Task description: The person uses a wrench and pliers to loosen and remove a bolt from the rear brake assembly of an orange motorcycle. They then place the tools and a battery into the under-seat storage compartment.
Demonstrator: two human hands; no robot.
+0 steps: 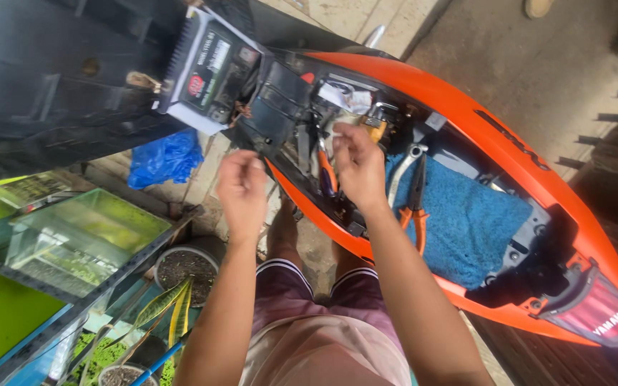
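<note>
An orange scooter body (509,143) lies open under its raised black seat (30,86). A grey and black battery (209,71) is tipped up at the front of the compartment. My left hand (243,187) pinches something small at the compartment's near edge; what it holds is too small to tell. My right hand (359,166) reaches into the wiring bay, fingers closed near a yellow connector (375,130) and white wires. Orange-handled pliers (416,207) and a screwdriver (327,175) rest inside on a blue cloth (473,221).
A glass tank (73,243) with green growth stands on a metal rack at the left. A blue plastic bag (166,159) lies on the paving. Potted plants (180,271) sit below. The red tail light (599,314) is at the right.
</note>
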